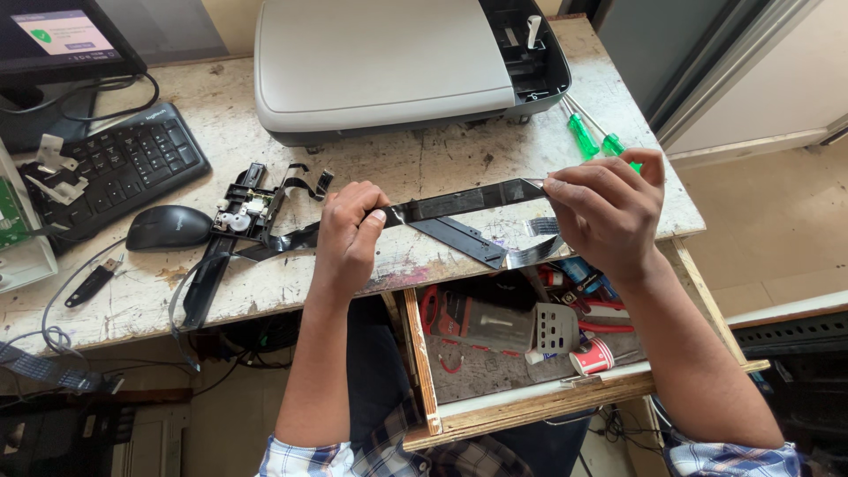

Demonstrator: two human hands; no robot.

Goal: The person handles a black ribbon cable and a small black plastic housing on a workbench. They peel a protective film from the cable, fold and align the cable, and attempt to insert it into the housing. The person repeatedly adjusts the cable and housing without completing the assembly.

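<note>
Landmark = the grey printer point(389, 66) at the back of the desk point(442, 159).

Step in hand, as I judge it: stretching the black flat ribbon strip point(459, 203) straight between both hands, just in front of the printer & above the desk edge. My left hand point(349, 234) has its grip pressed tight on the strip, thumb on top, fingers curled under. My right hand point(605, 208) pinches the other end betw. thumb & fingertips, near the printer's right front corner. To do it well, I reckon: keep tension even, no twist, hold by the edges, don't crease at the fold where a 2nd run of strip doubles back under my right hand. The far-left end runs to the black carriage part point(243, 212), front-left of the printer, so pull gently or that part drags.

Count, big to small:
- printer: 1
- open wooden drawer point(530, 402), below the printer's front-right, full of tools: 1
- monitor point(62, 40), left of printer: 1, partly cut off
- keyboard point(124, 163), front-left of printer: 1
- mouse point(168, 227), front-left, beside the keyboard: 1
- carriage part: 1
- green-handled screwdrivers point(583, 134), just right of the printer's front corner: 2
- white bracket bits point(55, 172) on the keyboard: 2, can't tell exactly.
</note>
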